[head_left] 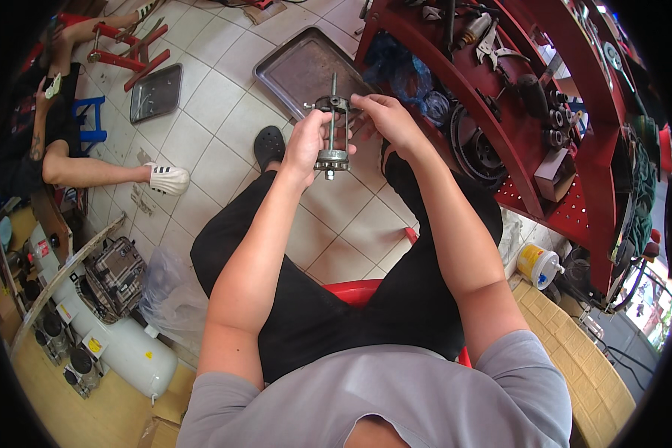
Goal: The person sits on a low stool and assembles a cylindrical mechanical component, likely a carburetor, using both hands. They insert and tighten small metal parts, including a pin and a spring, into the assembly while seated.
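Held out in front of me is a puller-like metal tool (332, 138). It has a long threaded rod, a crosspiece near its far end, and a round, toothed-looking metal part (332, 159) with a hex head at its near end. My left hand (304, 146) grips it from the left, with fingers behind the rod. On the right, my right hand (390, 122) is closed at the end of the crosspiece, its thumb and index finger together there. Its other fingers are partly hidden. Beyond the tool, a large grey metal tray (284, 71) lies on the tiled floor.
A red tool rack (493, 123) with tools stands close on my right, a black wheel-like part (476, 145) beside it. At the left, another person (97, 166) sits holding a phone. A smaller tray (157, 93), a grey-white tank (127, 358) and a yellow-white bucket (537, 266) stand around.
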`<state>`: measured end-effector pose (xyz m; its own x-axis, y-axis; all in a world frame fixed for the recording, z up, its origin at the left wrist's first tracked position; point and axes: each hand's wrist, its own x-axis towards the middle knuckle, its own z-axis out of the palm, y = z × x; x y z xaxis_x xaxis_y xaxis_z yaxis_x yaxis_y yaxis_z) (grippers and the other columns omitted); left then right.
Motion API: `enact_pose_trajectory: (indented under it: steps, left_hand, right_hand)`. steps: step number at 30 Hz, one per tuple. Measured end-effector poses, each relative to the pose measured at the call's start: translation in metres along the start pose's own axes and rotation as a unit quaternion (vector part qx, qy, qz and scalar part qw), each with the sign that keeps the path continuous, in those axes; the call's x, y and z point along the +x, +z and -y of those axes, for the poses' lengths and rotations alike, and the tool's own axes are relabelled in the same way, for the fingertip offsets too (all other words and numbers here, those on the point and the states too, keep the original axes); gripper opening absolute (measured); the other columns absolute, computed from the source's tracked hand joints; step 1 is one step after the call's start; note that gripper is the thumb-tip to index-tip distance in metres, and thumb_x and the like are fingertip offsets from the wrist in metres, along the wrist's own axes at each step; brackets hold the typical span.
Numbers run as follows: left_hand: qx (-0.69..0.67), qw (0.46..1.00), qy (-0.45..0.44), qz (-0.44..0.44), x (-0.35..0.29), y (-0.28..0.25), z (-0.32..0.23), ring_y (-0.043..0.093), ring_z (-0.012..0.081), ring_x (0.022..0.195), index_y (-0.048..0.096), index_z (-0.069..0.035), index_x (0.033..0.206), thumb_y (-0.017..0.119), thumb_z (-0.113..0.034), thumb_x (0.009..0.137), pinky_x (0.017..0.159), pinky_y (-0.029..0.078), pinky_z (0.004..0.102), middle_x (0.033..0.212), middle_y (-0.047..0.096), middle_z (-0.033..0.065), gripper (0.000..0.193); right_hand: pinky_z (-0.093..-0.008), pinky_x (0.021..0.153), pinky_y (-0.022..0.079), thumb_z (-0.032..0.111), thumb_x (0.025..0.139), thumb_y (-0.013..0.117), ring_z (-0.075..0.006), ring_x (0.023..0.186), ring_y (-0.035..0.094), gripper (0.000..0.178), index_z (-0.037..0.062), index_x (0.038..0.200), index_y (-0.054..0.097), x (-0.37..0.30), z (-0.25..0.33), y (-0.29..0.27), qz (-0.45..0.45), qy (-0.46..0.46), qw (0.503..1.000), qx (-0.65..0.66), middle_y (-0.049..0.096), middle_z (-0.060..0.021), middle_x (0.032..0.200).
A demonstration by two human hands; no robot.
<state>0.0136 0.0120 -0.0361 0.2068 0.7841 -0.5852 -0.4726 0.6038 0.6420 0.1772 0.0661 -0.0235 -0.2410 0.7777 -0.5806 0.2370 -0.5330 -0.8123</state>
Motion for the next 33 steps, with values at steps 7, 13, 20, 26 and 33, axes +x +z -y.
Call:
enact_pose_trajectory:
  steps: [7, 13, 20, 26, 33]
  left_hand:
    - [0.002, 1.0, 0.004, -0.006, 0.002, -0.001, 0.0, 0.067, 0.0221, 0.068, 0.057, 0.0, 0.107, 0.045, -0.033, 0.089, 0.059, 0.055, 0.0318, 0.085, 0.064, 0.0121, 0.039]
    - [0.024, 1.0, 0.001, -0.003, 0.002, -0.003, 0.0, 0.068, 0.0227, 0.072, 0.056, -0.007, 0.107, 0.043, -0.035, 0.091, 0.059, 0.054, 0.0325, 0.086, 0.065, 0.0111, 0.035]
    - [0.033, 0.999, 0.002, -0.012, 0.002, -0.001, -0.001, 0.068, 0.0228, 0.072, 0.056, -0.006, 0.107, 0.042, -0.033, 0.091, 0.059, 0.054, 0.032, 0.086, 0.066, 0.0113, 0.034]
    - [0.051, 0.998, 0.017, -0.022, -0.001, 0.0, -0.003, 0.068, 0.0219, 0.07, 0.055, -0.005, 0.108, 0.046, -0.03, 0.092, 0.057, 0.054, 0.0308, 0.086, 0.066, 0.0118, 0.031]
    - [0.065, 0.995, 0.038, -0.059, 0.001, 0.002, 0.001, 0.068, 0.0198, 0.067, 0.054, -0.004, 0.107, 0.051, -0.03, 0.095, 0.054, 0.053, 0.0284, 0.084, 0.066, 0.0106, 0.029]
  right_hand:
    - [-0.0272, 0.054, 0.046, 0.035, 0.09, 0.058, -0.0129, 0.06, 0.056, 0.037, -0.0013, 0.085, 0.062, 0.005, -0.012, -0.004, 0.015, -0.078, 0.997, 0.016, 0.06, -0.0063, 0.075]
    - [-0.0278, 0.055, 0.046, 0.027, 0.086, 0.061, -0.0134, 0.058, 0.055, 0.027, 0.0002, 0.088, 0.061, 0.01, -0.008, -0.006, -0.023, 0.009, 0.999, -0.021, 0.058, -0.0051, 0.075]
    - [-0.027, 0.056, 0.046, 0.032, 0.089, 0.059, -0.0132, 0.055, 0.054, 0.033, -0.0008, 0.086, 0.062, 0.01, -0.013, -0.003, -0.045, -0.069, 0.996, 0.018, 0.057, -0.0045, 0.069]
    - [-0.0246, 0.055, 0.043, 0.019, 0.087, 0.059, -0.0109, 0.056, 0.055, 0.016, 0.0029, 0.091, 0.058, 0.008, -0.008, -0.008, 0.029, -0.015, 0.999, 0.003, 0.057, -0.0021, 0.069]
    - [-0.0218, 0.053, 0.04, 0.019, 0.088, 0.063, -0.0096, 0.059, 0.056, 0.017, 0.0051, 0.091, 0.053, 0.007, -0.01, -0.005, 0.047, -0.111, 0.989, 0.087, 0.056, -0.0008, 0.069]
